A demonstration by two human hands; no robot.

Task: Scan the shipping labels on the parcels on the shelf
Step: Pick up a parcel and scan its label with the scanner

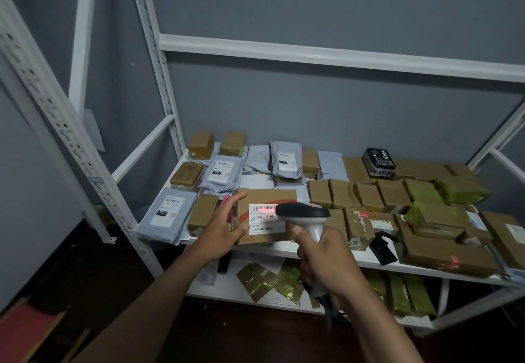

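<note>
— What have you got in your hands?

— My left hand (224,230) grips the left edge of a cardboard box (267,215) at the front of the white shelf (284,249). My right hand (324,254) is wrapped around the scanner (308,216).

— And the label?

— The shipping label (265,219) faces up on the box, with red scanner light across its top barcode. Other parcels (369,195) lie beside it.

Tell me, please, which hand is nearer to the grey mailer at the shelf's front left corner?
Left. The left hand holds the cardboard box's left edge, with one small box between it and the grey mailer. The right hand, gripping the scanner, is farther right.
</note>
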